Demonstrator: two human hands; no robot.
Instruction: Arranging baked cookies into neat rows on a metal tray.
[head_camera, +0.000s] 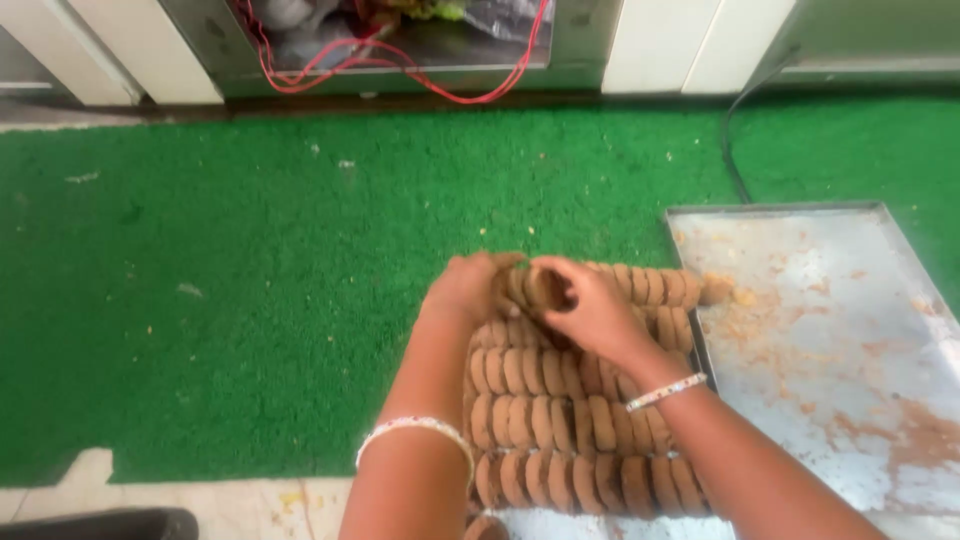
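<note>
Several rows of round brown biscuits stand on edge, packed side by side, on the green turf mat in front of me. My left hand rests on the far left end of the top row, fingers curled over the biscuits. My right hand is shut on a few biscuits at the top row, pressing them toward the left hand. Both wrists wear pale beaded bracelets. The biscuits under my forearms are partly hidden.
A flat metal baking tray, stained with crumbs and brown smears, lies right of the biscuits. A black cable runs behind it. Red wires hang from a metal cabinet at the back. Pale floor shows at the near left.
</note>
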